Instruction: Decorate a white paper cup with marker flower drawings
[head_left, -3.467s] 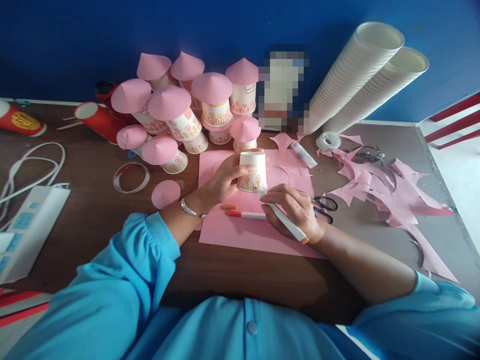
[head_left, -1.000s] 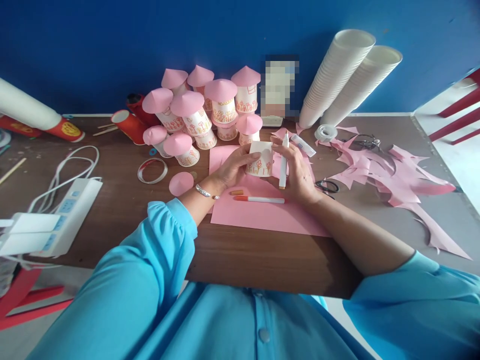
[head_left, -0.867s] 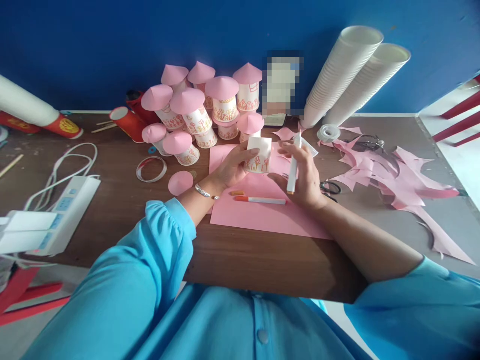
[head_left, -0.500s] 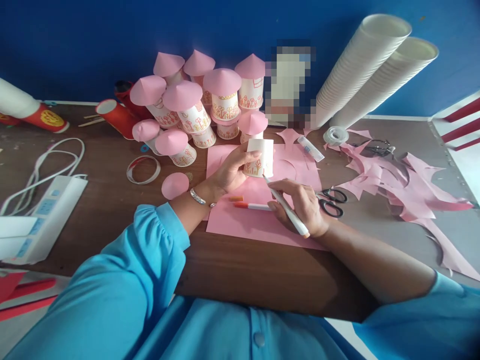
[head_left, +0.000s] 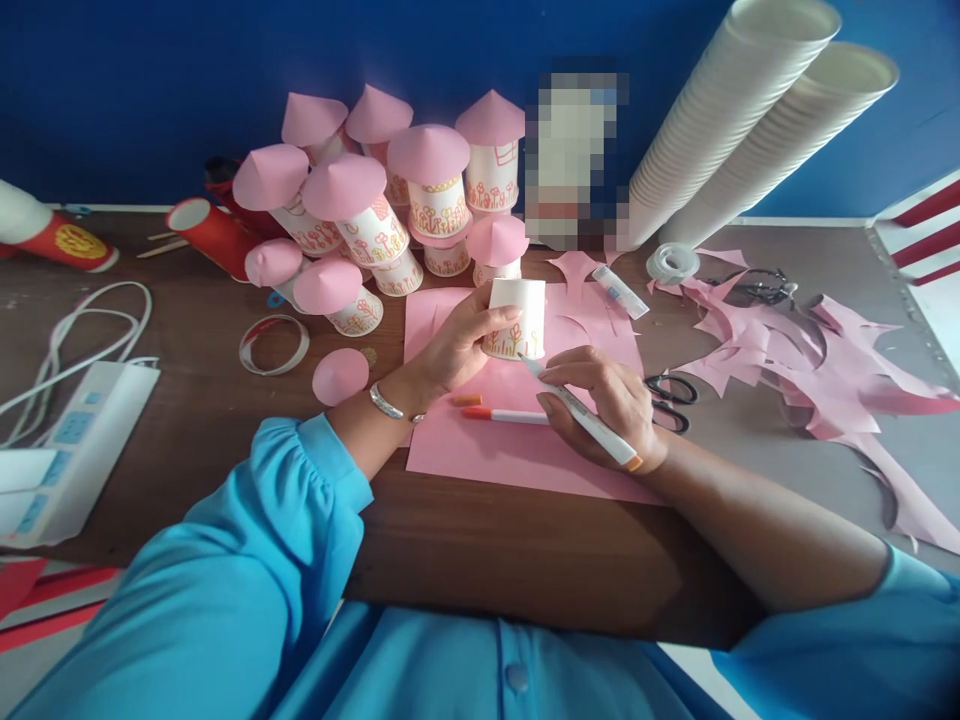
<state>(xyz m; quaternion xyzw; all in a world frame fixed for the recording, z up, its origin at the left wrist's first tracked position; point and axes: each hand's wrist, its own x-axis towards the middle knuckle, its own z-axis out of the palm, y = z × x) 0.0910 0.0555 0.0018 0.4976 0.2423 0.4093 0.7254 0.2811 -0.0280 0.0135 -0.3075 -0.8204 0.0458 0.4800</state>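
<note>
My left hand (head_left: 466,335) is closed around a small white paper cup (head_left: 525,300), its thumb across the side. Red and orange flower and grass strokes run along the cup's lower edge. In my right hand (head_left: 611,400) a white marker pen (head_left: 589,420) with an orange end is gripped, its tip at or close to the cup's base. Under both hands lies a pink paper sheet (head_left: 480,450). On that sheet are a second marker with a red-orange cap (head_left: 480,413) and a loose orange cap (head_left: 468,400).
Several decorated cups with pink cone tops (head_left: 427,155) stand at the back. Tall cup stacks (head_left: 720,120) lean on the wall. Rightward lie black scissors (head_left: 671,400), clear tape (head_left: 673,263) and pink paper scraps (head_left: 832,370). A power strip (head_left: 97,440) sits left.
The marker's tip has shifted slightly left and down along the cup's lower edge, its rear end swinging right. The whole view has tilted a little; my left hand still holds the cup.
</note>
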